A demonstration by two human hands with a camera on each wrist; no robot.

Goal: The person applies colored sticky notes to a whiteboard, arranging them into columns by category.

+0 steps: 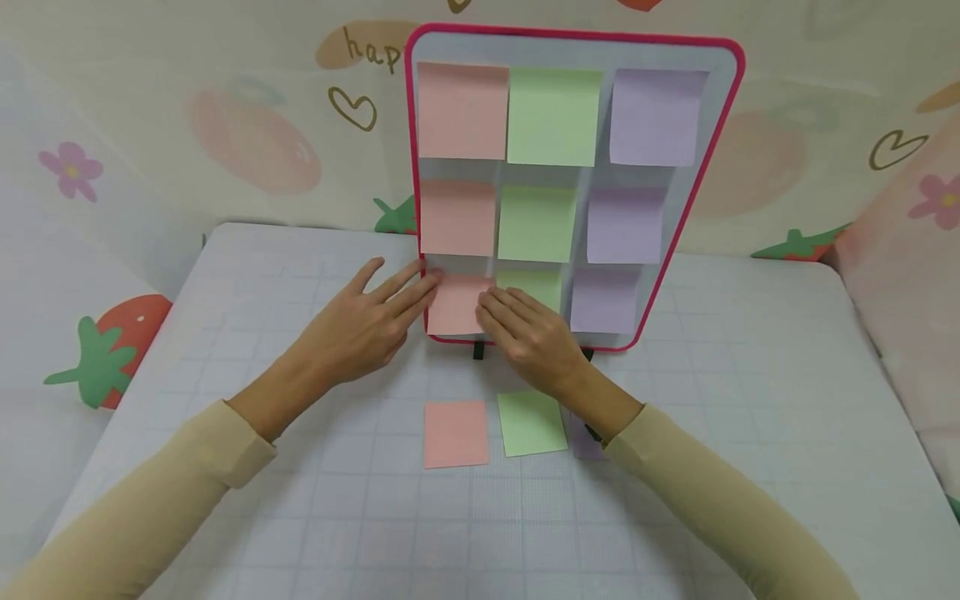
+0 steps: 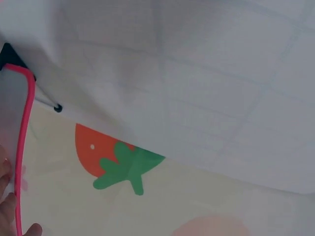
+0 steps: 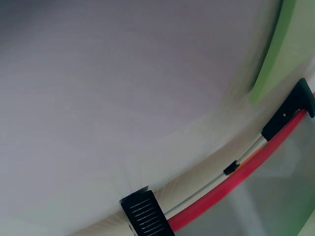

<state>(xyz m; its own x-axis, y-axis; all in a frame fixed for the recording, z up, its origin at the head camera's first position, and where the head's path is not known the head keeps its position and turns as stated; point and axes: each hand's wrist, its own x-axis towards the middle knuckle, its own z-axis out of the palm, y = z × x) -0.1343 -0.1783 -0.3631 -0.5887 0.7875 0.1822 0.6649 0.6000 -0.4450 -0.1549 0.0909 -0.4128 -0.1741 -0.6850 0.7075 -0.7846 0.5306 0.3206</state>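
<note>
A white board with a red-pink frame [image 1: 693,200] stands upright, bearing pink, green and purple sticky notes in three rows. The left hand [image 1: 367,325] has its fingers extended across the frame's left side, fingertips on the left edge of the bottom pink sticky note [image 1: 459,310]. Fingers held together, the right hand [image 1: 536,337] presses at that note's right edge and covers part of the bottom green sticky note [image 1: 536,285]; its thumb is hidden. A few left fingers [image 2: 7,211] show beside the frame in the left wrist view; the right wrist view shows no hand.
On the table before the board lie a pink sticky note pad [image 1: 456,435], a green one [image 1: 533,423] and a purple one [image 1: 587,442], partly behind the right forearm. Black stand feet [image 3: 145,214] support the board. A strawberry-patterned cloth [image 1: 255,142] hangs behind the table.
</note>
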